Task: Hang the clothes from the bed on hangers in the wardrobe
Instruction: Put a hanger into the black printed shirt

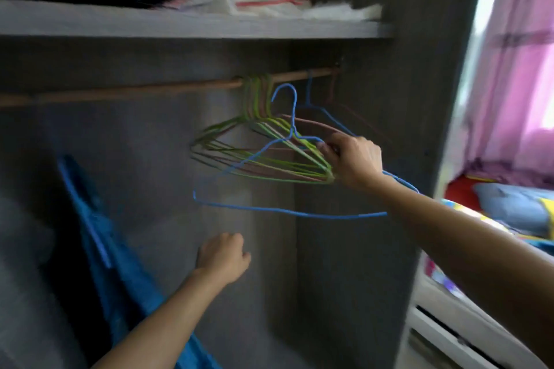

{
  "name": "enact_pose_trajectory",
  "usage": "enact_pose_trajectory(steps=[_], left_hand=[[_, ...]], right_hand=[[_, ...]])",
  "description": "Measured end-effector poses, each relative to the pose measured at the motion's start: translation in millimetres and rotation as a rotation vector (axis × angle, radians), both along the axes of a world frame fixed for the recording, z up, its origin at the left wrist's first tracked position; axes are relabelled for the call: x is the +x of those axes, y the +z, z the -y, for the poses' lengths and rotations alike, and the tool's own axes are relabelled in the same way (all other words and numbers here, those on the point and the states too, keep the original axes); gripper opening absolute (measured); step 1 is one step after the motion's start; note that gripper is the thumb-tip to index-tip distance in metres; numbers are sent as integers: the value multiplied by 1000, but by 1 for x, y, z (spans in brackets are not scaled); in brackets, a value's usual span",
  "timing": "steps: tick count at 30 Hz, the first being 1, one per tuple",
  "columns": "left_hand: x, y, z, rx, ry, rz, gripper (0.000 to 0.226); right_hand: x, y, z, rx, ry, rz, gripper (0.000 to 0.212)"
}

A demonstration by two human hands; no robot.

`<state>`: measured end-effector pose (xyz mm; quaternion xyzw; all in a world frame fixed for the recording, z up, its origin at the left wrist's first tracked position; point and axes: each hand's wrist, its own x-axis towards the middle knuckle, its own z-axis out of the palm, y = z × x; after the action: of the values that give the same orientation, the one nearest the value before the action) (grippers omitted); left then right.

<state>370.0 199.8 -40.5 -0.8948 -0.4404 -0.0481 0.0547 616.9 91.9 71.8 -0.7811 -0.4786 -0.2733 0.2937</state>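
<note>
Inside the grey wardrobe (374,249), the right hand (352,159) is clamped on a blue hanger (284,213), its hook off the wooden rail (120,93). The left hand (223,257) hangs loosely curled, empty. The bed (515,207) sits right, beneath pink curtains (515,69).

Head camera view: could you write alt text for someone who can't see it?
A right hand holds a blue wire hanger just off a wooden wardrobe rail, beside a bunch of green and brown hangers. The left hand hovers empty below, near a hanging blue garment.
</note>
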Motion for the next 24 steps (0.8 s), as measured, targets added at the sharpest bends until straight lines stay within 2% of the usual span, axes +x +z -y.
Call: enact_pose_trajectory(steps=[4,8,12,19,24], left_hand=[[57,-23,43,-72,-170,-85,34],[137,-38,109,-119,-359,-154,33],[223,-51,193,-183,-577,-205,31],[366,-91,356,-218,-807,-248,33],[433,-112,442,-278,-930,-317,26]], right_hand=[[62,-47,101,-9,-152,-114,50],[123,-90,227,-7,-290,-145,75],[170,-121,363,-35,-497,-198,52],[242,-159,584,-107,-850,-396,53],[277,-189,695,13,-1017,-591,47]])
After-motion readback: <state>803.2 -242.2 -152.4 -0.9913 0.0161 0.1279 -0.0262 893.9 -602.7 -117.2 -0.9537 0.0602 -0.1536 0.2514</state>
